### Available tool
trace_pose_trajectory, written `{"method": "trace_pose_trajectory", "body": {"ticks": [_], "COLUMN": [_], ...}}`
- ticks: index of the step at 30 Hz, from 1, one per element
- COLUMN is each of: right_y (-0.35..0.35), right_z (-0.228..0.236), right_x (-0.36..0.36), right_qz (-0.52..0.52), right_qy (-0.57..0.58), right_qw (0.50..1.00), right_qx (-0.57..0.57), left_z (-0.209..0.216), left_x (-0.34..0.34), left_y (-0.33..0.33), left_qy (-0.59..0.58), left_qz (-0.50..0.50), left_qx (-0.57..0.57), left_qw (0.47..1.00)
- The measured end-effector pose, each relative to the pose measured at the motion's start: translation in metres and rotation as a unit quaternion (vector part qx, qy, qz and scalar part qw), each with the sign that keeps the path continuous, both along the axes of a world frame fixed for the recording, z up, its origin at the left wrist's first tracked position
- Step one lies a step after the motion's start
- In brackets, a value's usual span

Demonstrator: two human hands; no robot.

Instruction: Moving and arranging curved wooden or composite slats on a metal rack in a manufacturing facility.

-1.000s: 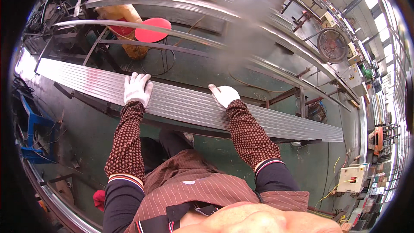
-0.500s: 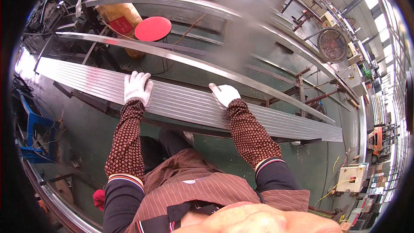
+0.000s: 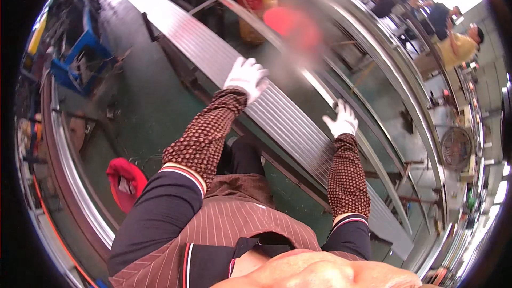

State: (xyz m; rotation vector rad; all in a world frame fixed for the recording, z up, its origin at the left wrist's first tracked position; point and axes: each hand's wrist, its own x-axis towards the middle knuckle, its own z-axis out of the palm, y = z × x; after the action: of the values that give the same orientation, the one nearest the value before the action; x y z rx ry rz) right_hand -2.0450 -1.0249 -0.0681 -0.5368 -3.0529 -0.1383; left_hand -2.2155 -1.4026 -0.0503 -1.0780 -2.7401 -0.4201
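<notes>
Side by side, several long silvery ribbed metal profiles [image 3: 288, 111] form a flat band running from upper left to lower right in front of me. My left hand [image 3: 246, 78], in a white glove, lies on this band with its fingers stretched. My right hand [image 3: 343, 120], also gloved in white, is at a single long metal bar [image 3: 316, 82] just beyond the band. Its fingers and thumb are spread; whether they touch the bar I cannot tell. Patterned brown sleeve covers sit on both forearms.
Beyond the bar stand a red round stool [image 3: 298, 26], partly blurred, and a yellow sack [image 3: 252, 31]. A blue frame [image 3: 80, 66] is at left, a red cloth item [image 3: 126, 184] at lower left. People [image 3: 453, 48] and a large fan [image 3: 456, 148] are at far right.
The view has turned, so the profiles now slant more steeply. My right hand has left the profiles for the single bar, with its fingers spreading. My left hand stays on the profiles.
</notes>
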Motion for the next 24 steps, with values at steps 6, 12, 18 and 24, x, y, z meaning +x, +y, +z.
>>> {"method": "trace_pose_trajectory", "body": {"ticks": [6,12,18,24], "right_y": [0.010,0.049,0.111,0.120], "right_z": [-0.017,-0.022,-0.023,-0.037], "right_x": [-0.036,-0.008,0.070,0.102], "right_qz": [-0.127,-0.082,-0.063,-0.102], "right_qy": [-0.100,-0.069,-0.072,-0.080], "right_qw": [0.984,0.994,0.977,0.930], "right_qx": [0.078,0.028,-0.193,-0.343], "left_z": [-0.019,-0.027,-0.009,-0.010], "left_x": [-0.002,-0.004,-0.001,-0.006], "left_y": [-0.008,-0.010,-0.011,0.009], "left_qy": [0.018,-0.013,-0.028,-0.014], "left_qz": [0.008,0.023,0.020,0.013], "left_qx": [0.057,0.065,0.027,-0.053], "left_qw": [0.998,0.998,0.999,0.998]}}
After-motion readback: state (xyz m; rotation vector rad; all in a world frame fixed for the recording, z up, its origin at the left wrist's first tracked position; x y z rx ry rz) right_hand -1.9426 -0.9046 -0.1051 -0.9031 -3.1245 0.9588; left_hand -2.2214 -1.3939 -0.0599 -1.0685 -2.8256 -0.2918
